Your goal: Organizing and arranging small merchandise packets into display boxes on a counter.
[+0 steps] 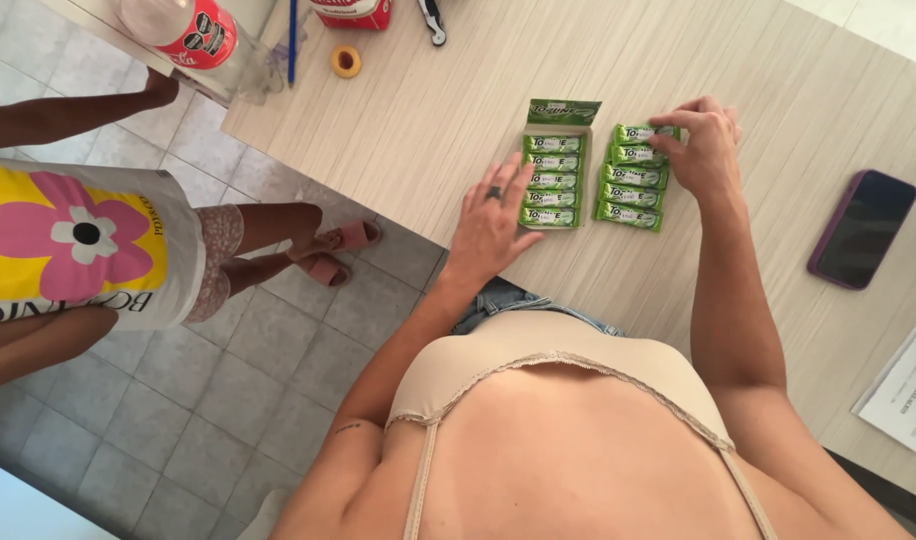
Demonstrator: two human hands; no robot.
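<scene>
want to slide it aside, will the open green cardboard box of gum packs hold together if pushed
The open green cardboard box is probably light and should slide easily on the smooth wooden table. Its raised flap looks flimsy, so it may bend. The flat packs seem unlikely to roll.

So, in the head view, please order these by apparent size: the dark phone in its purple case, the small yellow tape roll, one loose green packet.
1. Dark phone in purple case
2. Loose green packet
3. Small yellow tape roll
</scene>
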